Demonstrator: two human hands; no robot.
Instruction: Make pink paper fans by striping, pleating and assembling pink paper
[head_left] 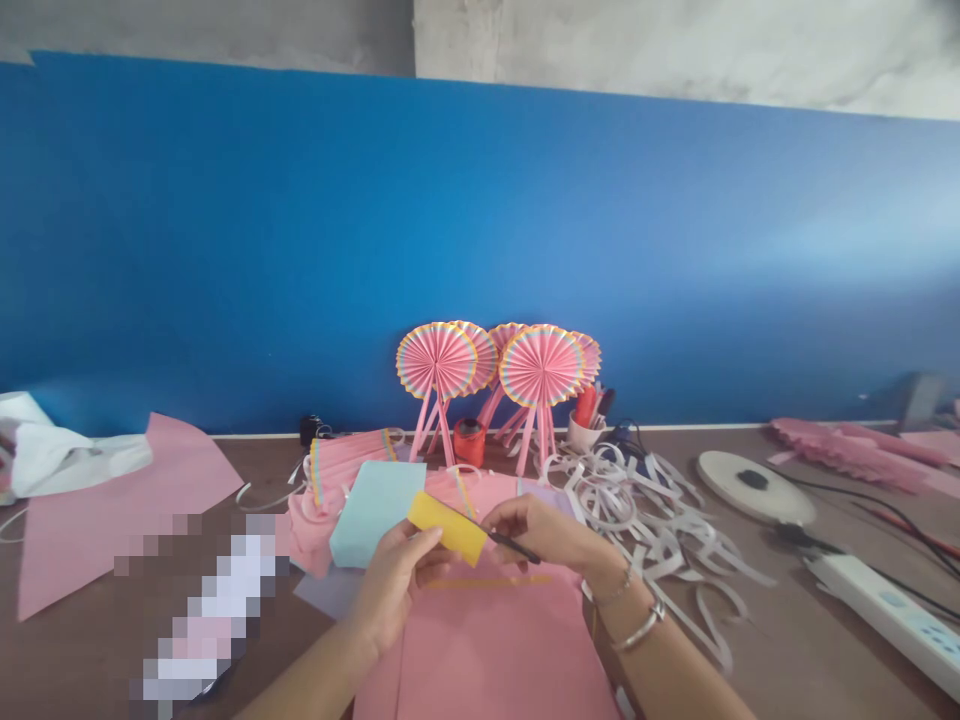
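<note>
My left hand (401, 575) pinches a small yellow piece of paper (454, 528) between thumb and fingers, above pink sheets of paper (502, 650). In my right hand (536, 530) is a slim black tool (516, 547), its front part along the right side of the yellow paper; its exact kind cannot be made out. A narrow yellow strip (495, 581) lies on the pink sheets below my hands. Just beyond my left hand is light blue paper (379, 510).
Pink pleated paper fans (541, 365) stand against the blue partition (300, 220). Curled white strips (645, 510) spread at the right, near a cup of tools (586, 430), a round white disc (754, 488) and a power strip (892, 620). Pink paper (97, 540) lies left.
</note>
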